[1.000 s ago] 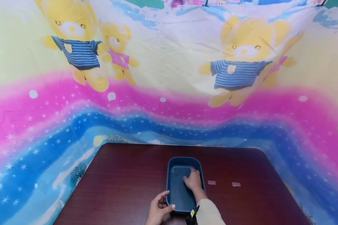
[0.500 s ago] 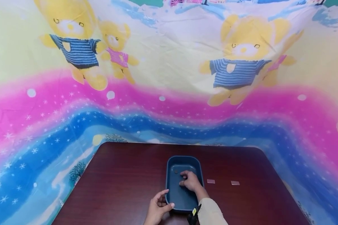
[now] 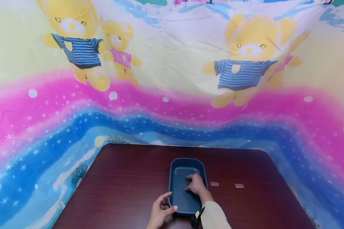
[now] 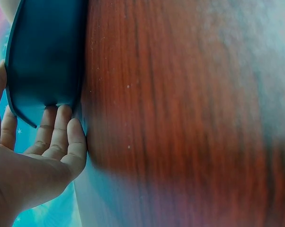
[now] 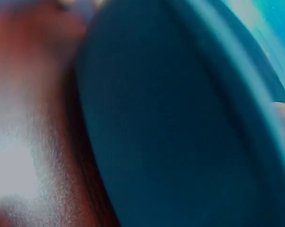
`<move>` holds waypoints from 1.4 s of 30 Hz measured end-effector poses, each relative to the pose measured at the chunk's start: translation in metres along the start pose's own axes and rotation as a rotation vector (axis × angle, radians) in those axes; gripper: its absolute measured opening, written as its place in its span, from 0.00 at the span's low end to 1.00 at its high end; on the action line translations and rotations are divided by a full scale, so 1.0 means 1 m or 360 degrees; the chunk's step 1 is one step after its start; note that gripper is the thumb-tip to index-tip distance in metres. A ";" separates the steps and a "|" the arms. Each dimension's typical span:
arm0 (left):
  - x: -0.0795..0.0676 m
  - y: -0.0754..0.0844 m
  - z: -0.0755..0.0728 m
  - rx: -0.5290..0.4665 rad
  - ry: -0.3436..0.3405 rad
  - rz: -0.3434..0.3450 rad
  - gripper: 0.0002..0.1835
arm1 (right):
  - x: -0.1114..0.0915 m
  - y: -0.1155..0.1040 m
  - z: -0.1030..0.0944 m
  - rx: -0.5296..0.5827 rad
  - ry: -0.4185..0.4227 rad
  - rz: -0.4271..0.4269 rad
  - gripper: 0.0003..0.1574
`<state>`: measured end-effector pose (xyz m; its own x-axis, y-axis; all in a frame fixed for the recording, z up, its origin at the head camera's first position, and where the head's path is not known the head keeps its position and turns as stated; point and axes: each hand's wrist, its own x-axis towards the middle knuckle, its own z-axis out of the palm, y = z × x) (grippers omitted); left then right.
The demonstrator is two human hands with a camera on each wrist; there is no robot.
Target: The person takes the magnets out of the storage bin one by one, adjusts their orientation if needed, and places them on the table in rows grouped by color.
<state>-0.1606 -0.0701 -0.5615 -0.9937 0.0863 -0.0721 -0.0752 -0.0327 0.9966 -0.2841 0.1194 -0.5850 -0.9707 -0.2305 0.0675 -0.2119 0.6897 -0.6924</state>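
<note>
A dark blue rectangular tub (image 3: pixel 186 205) stands on the table, its outer wall (image 5: pixel 152 118) filling much of the right wrist view. My left hand (image 3: pixel 159 211) holds its near left corner, thumb at the front rim and fingers along the left side. In the left wrist view, fingertips of that hand (image 4: pixel 43 151) press against the wall. My right hand (image 3: pixel 196 185) reaches inside the tub, thumb and fingers spread apart. By its thumb tip lies a small round brownish disc (image 3: pixel 184 186), coin-like. A second such disc (image 3: pixel 179 174) lies farther back on the tub's floor.
Two small flat pinkish rectangles (image 3: pixel 214 184) lie on the table right of the tub, the other rectangle (image 3: pixel 239 186) farther out. The reddish-brown table (image 3: pixel 126 184) has rounded far corners, and a printed bear curtain (image 3: pixel 166 121) hangs behind it.
My right hand has moved left and toward me from the tub's far right side. A second disc now shows by its thumb. My left hand stays at the corner.
</note>
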 end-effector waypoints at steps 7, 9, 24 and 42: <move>0.002 -0.002 0.001 -0.0002 -0.0003 -0.0010 0.31 | -0.001 0.003 0.004 -0.0147 0.0099 -0.0090 0.16; 0.002 -0.002 0.000 -0.0014 -0.0009 -0.0002 0.31 | -0.001 0.003 0.006 -0.0115 0.0093 -0.0109 0.13; -0.001 -0.001 -0.002 -0.0018 -0.0023 0.0008 0.31 | -0.003 -0.002 0.007 0.0177 -0.0094 -0.0073 0.06; 0.001 -0.008 -0.002 -0.0015 -0.0032 0.0053 0.31 | -0.020 -0.021 -0.014 0.0431 0.0022 -0.0209 0.11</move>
<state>-0.1609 -0.0719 -0.5700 -0.9937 0.1052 -0.0378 -0.0428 -0.0454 0.9981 -0.2622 0.1192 -0.5621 -0.9388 -0.2952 0.1777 -0.2998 0.4457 -0.8435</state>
